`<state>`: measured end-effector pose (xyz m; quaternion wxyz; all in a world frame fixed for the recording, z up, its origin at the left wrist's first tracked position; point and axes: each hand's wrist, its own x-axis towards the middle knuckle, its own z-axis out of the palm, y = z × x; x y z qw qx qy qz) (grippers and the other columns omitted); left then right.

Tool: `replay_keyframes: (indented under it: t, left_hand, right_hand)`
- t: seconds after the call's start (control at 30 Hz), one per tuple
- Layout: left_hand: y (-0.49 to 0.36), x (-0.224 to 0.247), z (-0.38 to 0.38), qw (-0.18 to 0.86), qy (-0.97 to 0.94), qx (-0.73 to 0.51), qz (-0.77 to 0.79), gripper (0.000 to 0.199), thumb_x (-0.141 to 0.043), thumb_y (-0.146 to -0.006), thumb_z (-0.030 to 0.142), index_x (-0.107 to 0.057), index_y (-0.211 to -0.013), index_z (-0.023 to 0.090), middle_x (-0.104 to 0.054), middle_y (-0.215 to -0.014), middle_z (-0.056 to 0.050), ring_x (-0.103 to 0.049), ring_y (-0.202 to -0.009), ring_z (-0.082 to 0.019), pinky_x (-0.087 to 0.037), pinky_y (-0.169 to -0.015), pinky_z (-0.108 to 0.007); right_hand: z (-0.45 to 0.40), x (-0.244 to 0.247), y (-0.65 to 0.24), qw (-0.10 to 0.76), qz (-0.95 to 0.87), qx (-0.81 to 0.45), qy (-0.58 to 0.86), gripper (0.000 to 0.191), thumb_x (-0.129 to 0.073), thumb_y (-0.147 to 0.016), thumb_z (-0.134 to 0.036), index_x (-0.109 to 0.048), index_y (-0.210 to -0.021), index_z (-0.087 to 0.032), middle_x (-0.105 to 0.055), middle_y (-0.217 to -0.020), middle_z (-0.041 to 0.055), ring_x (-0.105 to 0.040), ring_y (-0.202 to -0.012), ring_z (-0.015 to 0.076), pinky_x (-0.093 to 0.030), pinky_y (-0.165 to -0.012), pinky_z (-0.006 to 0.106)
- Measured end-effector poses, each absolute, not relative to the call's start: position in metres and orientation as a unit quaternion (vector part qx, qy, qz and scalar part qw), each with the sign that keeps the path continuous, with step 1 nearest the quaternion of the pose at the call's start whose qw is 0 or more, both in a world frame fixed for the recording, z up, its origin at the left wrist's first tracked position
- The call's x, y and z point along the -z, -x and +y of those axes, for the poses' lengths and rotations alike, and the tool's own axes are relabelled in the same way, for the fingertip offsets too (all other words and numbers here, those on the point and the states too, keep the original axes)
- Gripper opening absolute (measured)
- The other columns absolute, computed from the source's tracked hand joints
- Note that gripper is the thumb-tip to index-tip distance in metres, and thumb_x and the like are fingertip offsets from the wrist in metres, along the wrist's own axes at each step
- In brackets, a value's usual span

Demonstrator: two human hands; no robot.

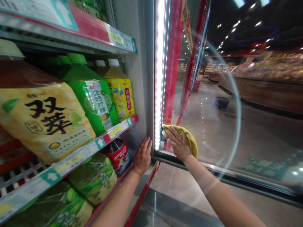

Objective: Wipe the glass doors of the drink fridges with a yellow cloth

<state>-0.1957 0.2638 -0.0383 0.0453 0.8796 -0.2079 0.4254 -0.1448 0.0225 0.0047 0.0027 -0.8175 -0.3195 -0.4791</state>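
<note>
My right hand (178,143) presses a folded yellow cleaning cloth (193,142) against the inner side of the open glass door (213,135), at its lower corner near the hinge. The fingers lie spread across the cloth and keep hold of it. Just beside them a bright LED strip (159,78) runs up the door's hinge side. My left hand (142,156) rests on the cooler's side frame, next to the lower shelf, its fingers stretched out and holding nothing. Close to it stands a dark bottle with a red label (118,154).
At left, cooler shelves with a price rail (78,156) hold a large yellow-labelled bottle (47,116), a green bottle (94,97) and a yellow bottle (120,91). Beyond the glass, a dark bin (222,102) stands on the shop floor before a long display counter (262,91).
</note>
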Motion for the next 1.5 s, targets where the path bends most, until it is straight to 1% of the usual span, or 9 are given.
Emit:
replay_keyframes:
  t: [0.1, 0.27, 0.47, 0.6, 0.83, 1.0, 1.3, 1.4, 1.5]
  left_hand:
    - [0.196, 0.037, 0.262, 0.044, -0.876, -0.436, -0.202, 0.084, -0.042, -0.089, 0.002, -0.01, -0.164, 0.019, -0.04, -0.163, -0.012, -0.036, -0.151, -0.026, -0.035, -0.123, -0.048]
    - [0.195, 0.037, 0.244, 0.05, -0.873, -0.428, -0.231, 0.086, -0.042, -0.086, -0.001, -0.011, -0.164, 0.018, -0.04, -0.163, -0.013, -0.032, -0.153, -0.026, -0.036, -0.123, -0.048]
    - [0.19, 0.043, 0.215, 0.06, -0.863, -0.428, -0.261, 0.085, -0.041, -0.086, -0.002, -0.013, -0.164, 0.017, -0.043, -0.161, -0.011, -0.028, -0.155, -0.022, -0.035, -0.125, -0.043]
    - [0.182, 0.046, 0.194, 0.067, -0.858, -0.43, -0.273, 0.085, -0.043, -0.087, 0.0, -0.011, -0.164, 0.017, -0.043, -0.161, -0.012, -0.03, -0.154, -0.022, -0.035, -0.124, -0.043]
    - [0.169, 0.038, 0.158, 0.072, -0.826, -0.458, -0.321, 0.083, -0.044, -0.088, 0.003, -0.011, -0.164, 0.016, -0.045, -0.16, -0.012, -0.029, -0.154, -0.024, -0.031, -0.127, -0.046]
    - [0.167, 0.028, 0.16, 0.086, -0.838, -0.456, -0.286, 0.085, -0.045, -0.089, 0.003, -0.009, -0.164, 0.017, -0.037, -0.164, -0.013, -0.03, -0.154, -0.026, -0.032, -0.126, -0.047]
    - [0.179, 0.033, 0.21, 0.104, -0.855, -0.457, -0.222, 0.083, -0.045, -0.087, 0.001, -0.02, -0.163, 0.022, -0.038, -0.163, -0.014, -0.03, -0.154, -0.027, -0.031, -0.126, -0.054]
    - [0.179, 0.034, 0.218, 0.111, -0.854, -0.462, -0.211, 0.08, -0.045, -0.087, 0.001, -0.023, -0.161, 0.022, -0.038, -0.163, -0.015, -0.03, -0.154, -0.029, -0.031, -0.125, -0.055]
    - [0.18, 0.034, 0.22, 0.1, -0.853, -0.467, -0.21, 0.077, -0.043, -0.089, 0.001, -0.023, -0.161, 0.018, -0.041, -0.16, -0.018, -0.029, -0.155, -0.029, -0.032, -0.125, -0.054]
  right_hand:
    - [0.039, 0.022, 0.146, -0.007, -0.339, 0.484, 0.806, 0.06, -0.043, -0.096, -0.013, -0.043, -0.155, -0.022, -0.026, -0.169, -0.0002, 0.002, -0.16, 0.0213, 0.001, -0.131, 0.052]
    - [0.015, 0.051, 0.147, -0.076, -0.435, 0.426, 0.789, 0.065, -0.047, -0.089, -0.008, -0.047, -0.152, -0.023, -0.03, -0.168, -0.0027, -0.005, -0.16, 0.0147, -0.01, -0.132, 0.039]
    - [-0.057, 0.018, 0.175, -0.132, -0.415, 0.424, 0.794, 0.065, -0.049, -0.088, -0.007, -0.051, -0.15, -0.025, -0.034, -0.166, -0.0051, -0.01, -0.159, 0.0163, -0.006, -0.131, 0.039]
    - [-0.129, -0.005, 0.207, -0.15, -0.331, 0.475, 0.801, 0.054, -0.054, -0.095, -0.019, -0.054, -0.147, -0.032, -0.049, -0.157, -0.0047, -0.016, -0.158, 0.0192, -0.001, -0.13, 0.044]
    - [-0.193, -0.028, 0.234, -0.15, -0.212, 0.563, 0.785, 0.047, -0.064, -0.096, -0.024, -0.06, -0.141, -0.038, -0.07, -0.135, -0.0019, -0.043, -0.147, 0.022, -0.014, -0.128, 0.046]
    - [-0.137, -0.02, 0.213, -0.094, -0.157, 0.584, 0.791, 0.053, -0.061, -0.095, -0.022, -0.056, -0.147, -0.032, -0.065, -0.143, 0.0036, -0.03, -0.154, 0.0272, -0.01, -0.128, 0.052]
    - [-0.011, -0.029, 0.163, -0.014, -0.236, 0.536, 0.811, 0.063, -0.047, -0.097, -0.015, -0.039, -0.158, -0.024, -0.038, -0.165, 0.0009, 0.002, -0.16, 0.0229, 0.011, -0.128, 0.05]
    - [0.015, -0.013, 0.15, -0.005, -0.26, 0.515, 0.817, 0.062, -0.046, -0.098, -0.017, -0.037, -0.159, -0.021, -0.033, -0.167, 0.0023, 0.004, -0.16, 0.0228, 0.014, -0.128, 0.05]
    - [0.033, 0.019, 0.141, -0.01, -0.314, 0.473, 0.823, 0.061, -0.044, -0.098, -0.015, -0.036, -0.159, -0.02, -0.035, -0.166, 0.0031, -0.005, -0.16, 0.0208, 0.009, -0.129, 0.047]
